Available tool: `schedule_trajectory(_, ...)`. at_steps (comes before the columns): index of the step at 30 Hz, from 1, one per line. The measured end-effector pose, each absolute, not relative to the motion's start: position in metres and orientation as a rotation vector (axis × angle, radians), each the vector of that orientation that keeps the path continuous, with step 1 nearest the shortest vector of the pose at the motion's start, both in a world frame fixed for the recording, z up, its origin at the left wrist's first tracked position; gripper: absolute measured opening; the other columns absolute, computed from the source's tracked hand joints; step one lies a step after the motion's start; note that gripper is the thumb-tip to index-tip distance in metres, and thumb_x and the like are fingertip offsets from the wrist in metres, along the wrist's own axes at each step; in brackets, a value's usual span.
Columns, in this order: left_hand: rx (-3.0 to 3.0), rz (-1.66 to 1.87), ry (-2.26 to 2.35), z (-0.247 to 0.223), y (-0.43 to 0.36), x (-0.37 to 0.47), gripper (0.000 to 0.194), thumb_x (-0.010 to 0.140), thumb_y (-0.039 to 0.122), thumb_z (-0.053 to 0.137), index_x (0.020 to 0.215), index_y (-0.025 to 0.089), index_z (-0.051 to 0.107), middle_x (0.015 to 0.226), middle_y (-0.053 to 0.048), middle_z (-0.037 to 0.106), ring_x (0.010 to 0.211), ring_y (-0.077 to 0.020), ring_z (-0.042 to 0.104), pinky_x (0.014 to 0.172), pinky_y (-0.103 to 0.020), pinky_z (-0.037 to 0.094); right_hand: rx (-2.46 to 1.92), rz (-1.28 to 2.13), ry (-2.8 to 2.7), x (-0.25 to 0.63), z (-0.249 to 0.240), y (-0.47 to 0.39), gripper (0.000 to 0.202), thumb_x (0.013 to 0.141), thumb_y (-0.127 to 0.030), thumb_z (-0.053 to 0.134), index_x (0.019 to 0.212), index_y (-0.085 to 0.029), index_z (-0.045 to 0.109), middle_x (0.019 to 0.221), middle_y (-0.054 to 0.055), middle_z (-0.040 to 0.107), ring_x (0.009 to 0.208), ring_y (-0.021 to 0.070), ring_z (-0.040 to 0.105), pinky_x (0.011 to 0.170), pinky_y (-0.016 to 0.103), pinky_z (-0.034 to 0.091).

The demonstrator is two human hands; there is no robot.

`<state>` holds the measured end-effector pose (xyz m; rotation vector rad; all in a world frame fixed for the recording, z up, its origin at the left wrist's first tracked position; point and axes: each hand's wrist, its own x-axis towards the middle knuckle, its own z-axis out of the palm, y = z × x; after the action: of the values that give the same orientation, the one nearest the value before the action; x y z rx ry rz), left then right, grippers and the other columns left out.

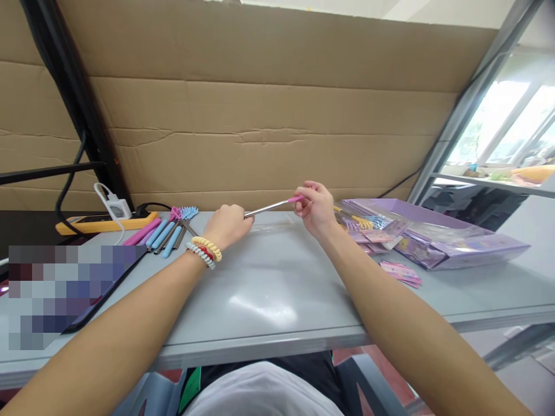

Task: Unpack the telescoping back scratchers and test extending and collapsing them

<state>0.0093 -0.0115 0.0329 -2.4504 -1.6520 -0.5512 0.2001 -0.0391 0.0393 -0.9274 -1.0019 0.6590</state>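
Between my two hands stretches a back scratcher with a thin silver telescopic rod (271, 207) and a pink end. My left hand (229, 224), with coiled bands on the wrist, is closed round one end, hiding the handle. At the other end my right hand (316, 208) pinches the pink tip in its fingers. Left of my left hand lies a bunch of back scratchers (167, 234) with blue, pink and purple handles and claw heads. Close to my right hand are packaged back scratchers (359, 221) in clear plastic, with yellow, blue and purple heads.
A purple box (459, 242) with plastic bags stands on the right of the grey table (269, 277). Pink cards (401, 273) lie before it. On the left are a yellow power strip (108, 222), a white charger (119, 207) and a blurred tablet-like device (82, 289). Cardboard (277, 110) walls the back.
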Motion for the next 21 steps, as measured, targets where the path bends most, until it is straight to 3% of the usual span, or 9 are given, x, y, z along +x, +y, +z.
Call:
schedule_trajectory(2, -2.534, -0.604, -1.636, 0.029, -0.016, 0.017, 0.044, 0.085, 0.046, 0.033, 0.080, 0.017, 0.067, 0.080, -0.014, 0.068, 0.078, -0.0270, 0.065, 0.064, -0.033, 0.045, -0.754, 0.794, -0.971, 0.197, 0.038, -0.040, 0.035, 0.059, -0.030, 0.065, 0.085, -0.022, 0.042, 0.069, -0.005, 0.057, 0.041, 0.0068, 0.047, 0.037, 0.021, 0.034)
schedule_trajectory(5, -2.633, -0.670, -1.530, 0.024, -0.027, 0.026, 0.039, 0.086, 0.040, 0.033, 0.084, 0.018, 0.065, 0.080, -0.012, 0.068, 0.075, -0.0250, 0.065, 0.063, -0.032, 0.043, -0.804, 1.007, -1.209, 0.184, 0.028, -0.040, 0.043, 0.061, -0.039, 0.073, 0.090, -0.021, 0.046, 0.068, -0.003, 0.060, 0.040, 0.0087, 0.051, 0.034, 0.021, 0.036)
schedule_trajectory(10, -2.756, -0.557, -1.395, 0.028, -0.021, 0.015, 0.035, 0.078, 0.040, 0.043, 0.101, 0.020, 0.060, 0.091, -0.009, 0.069, 0.079, -0.0244, 0.064, 0.063, -0.031, 0.044, -0.892, 1.123, -1.359, 0.178, 0.011, -0.032, 0.044, 0.071, -0.059, 0.062, 0.079, -0.017, 0.050, 0.067, 0.004, 0.064, 0.041, 0.0097, 0.054, 0.034, 0.021, 0.037)
schedule_trajectory(14, -2.448, -0.340, -1.832, 0.042, 0.012, -0.023, 0.047, 0.067, 0.043, 0.052, 0.104, 0.016, 0.062, 0.105, -0.017, 0.066, 0.094, -0.0326, 0.063, 0.069, -0.036, 0.047, -0.953, 1.034, -1.236, 0.195, 0.012, -0.023, 0.039, 0.077, -0.054, 0.059, 0.074, -0.018, 0.046, 0.067, 0.005, 0.065, 0.041, 0.0115, 0.056, 0.033, 0.021, 0.037)
schedule_trajectory(21, -2.015, -0.148, -2.334, 0.044, 0.052, -0.093, 0.039, 0.058, 0.028, 0.060, 0.093, 0.013, 0.067, 0.107, -0.022, 0.065, 0.095, -0.0374, 0.062, 0.069, -0.040, 0.049, -1.211, 0.830, -1.301, 0.203, 0.008, -0.020, 0.028, 0.087, -0.041, 0.051, 0.072, -0.018, 0.045, 0.052, 0.000, 0.061, 0.032, 0.0076, 0.047, 0.032, 0.018, 0.031)
